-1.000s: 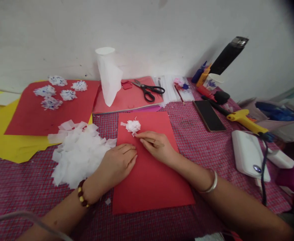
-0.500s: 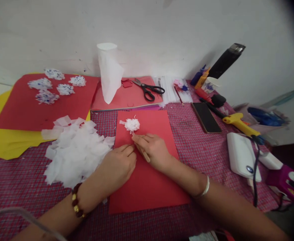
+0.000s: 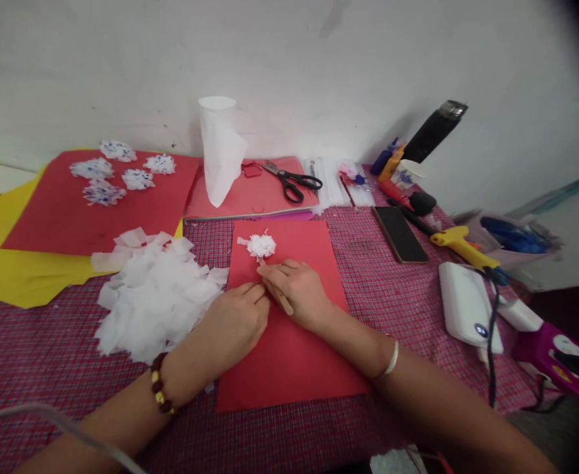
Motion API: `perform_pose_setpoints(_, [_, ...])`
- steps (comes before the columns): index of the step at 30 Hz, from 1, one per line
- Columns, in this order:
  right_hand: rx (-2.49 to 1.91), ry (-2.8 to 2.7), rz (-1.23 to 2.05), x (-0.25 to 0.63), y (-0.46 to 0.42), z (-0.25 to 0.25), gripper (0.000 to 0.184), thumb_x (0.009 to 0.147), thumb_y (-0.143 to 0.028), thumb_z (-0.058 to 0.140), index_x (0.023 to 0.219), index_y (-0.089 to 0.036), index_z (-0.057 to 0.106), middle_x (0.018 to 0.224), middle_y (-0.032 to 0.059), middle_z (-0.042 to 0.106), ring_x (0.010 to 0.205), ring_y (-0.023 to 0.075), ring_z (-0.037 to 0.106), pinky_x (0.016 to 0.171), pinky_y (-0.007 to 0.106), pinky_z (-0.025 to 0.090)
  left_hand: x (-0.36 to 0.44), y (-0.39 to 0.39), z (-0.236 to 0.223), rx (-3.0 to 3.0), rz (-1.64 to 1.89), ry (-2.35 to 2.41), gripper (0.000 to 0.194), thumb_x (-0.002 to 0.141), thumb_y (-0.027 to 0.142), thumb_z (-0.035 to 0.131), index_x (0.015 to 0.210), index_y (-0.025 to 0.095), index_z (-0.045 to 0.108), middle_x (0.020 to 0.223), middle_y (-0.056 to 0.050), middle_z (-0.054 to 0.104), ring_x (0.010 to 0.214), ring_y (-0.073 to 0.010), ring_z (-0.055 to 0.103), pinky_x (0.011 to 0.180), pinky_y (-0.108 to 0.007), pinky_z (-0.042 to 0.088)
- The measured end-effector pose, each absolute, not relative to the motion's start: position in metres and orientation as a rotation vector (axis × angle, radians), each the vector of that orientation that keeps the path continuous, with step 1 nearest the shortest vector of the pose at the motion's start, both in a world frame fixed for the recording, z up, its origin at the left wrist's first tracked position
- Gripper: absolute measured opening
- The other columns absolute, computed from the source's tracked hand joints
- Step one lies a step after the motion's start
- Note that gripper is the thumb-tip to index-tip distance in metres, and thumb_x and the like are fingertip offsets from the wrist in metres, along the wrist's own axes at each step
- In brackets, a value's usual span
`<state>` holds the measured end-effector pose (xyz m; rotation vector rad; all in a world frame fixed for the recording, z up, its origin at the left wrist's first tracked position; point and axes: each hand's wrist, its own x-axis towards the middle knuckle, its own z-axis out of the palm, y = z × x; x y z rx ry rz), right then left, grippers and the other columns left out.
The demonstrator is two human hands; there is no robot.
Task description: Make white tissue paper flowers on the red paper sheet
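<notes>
hands over the central red sheet (image 3: 289, 368)
from here i see the right hand (image 3: 299, 289) pinching a thin stick (image 3: 285, 303) beside the white tuft (image 3: 261, 245) on the sheet's far end; the left hand (image 3: 240, 322), i can't tell. tissue pile (image 3: 156, 303) just left, likely for easy reach.

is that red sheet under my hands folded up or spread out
Spread out: the red sheet shows as one broad, flat rectangle, with no fold visible where bare; a white tuft sits toward its far edge.
</notes>
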<state>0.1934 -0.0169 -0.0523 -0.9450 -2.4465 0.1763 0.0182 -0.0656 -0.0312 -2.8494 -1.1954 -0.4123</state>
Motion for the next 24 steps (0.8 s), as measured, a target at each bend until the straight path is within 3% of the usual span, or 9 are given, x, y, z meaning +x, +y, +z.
perform_pose_setpoints(4, [-0.859,-2.196,0.369,0.2,-0.023,-0.048,0.026,0.096,-0.018,0.045,0.112,-0.014,0.065,0.103,0.0098,0.075,0.088,0.018,0.069,0.079,0.033,0.054,0.019,-0.065,-0.03,-2.844,-0.38,-1.233,0.016,0.086,0.008,0.051,0.076,0.015,0.062,0.078,-0.007,0.065,0.073,-0.0228,0.063,0.07,-0.038,0.057])
perform_pose_setpoints(11, [-0.887,-2.074,0.583,0.203,-0.027,-0.045,0.024,0.093,-0.016,0.048,0.109,-0.016,0.066,0.104,0.0092,0.074,0.094,0.0169,0.07,0.084,0.032,0.056,0.02,-0.067,-0.029,-2.824,-0.35,-1.288,0.016,0.086,0.01,0.051,0.076,0.015,0.062,0.079,-0.007,0.065,0.075,-0.0212,0.062,0.072,-0.036,0.056])
perform_pose_setpoints(15, [-0.896,-2.107,0.678,0.203,-0.022,-0.047,0.025,0.095,-0.018,0.047,0.113,-0.017,0.065,0.106,0.009,0.071,0.095,0.0169,0.067,0.085,0.034,0.055,0.014,-0.061,-0.03,-2.775,-0.409,-1.392,0.017,0.089,0.014,0.049,0.094,0.014,0.066,0.1,-0.012,0.069,0.094,-0.0258,0.064,0.084,-0.042,0.055])
perform_pose_setpoints(19, [-0.9,-2.169,0.699,0.201,-0.015,-0.049,0.029,0.097,-0.02,0.047,0.12,-0.016,0.064,0.108,0.0102,0.069,0.094,0.0173,0.066,0.085,0.034,0.054,0.006,-0.049,-0.033,-2.588,-0.367,-1.526,0.032,0.092,0.019,0.048,0.117,0.006,0.063,0.124,-0.022,0.065,0.112,-0.0328,0.062,0.095,-0.05,0.051])
perform_pose_setpoints(24, [-0.928,-2.281,0.588,0.197,-0.011,-0.047,0.033,0.099,-0.026,0.045,0.122,-0.011,0.065,0.105,0.0134,0.072,0.094,0.0209,0.066,0.086,0.036,0.053,0.006,-0.045,-0.033,-2.613,-0.166,-1.563,0.041,0.094,0.022,0.045,0.126,0.002,0.06,0.136,-0.023,0.058,0.121,-0.0348,0.059,0.101,-0.051,0.046])
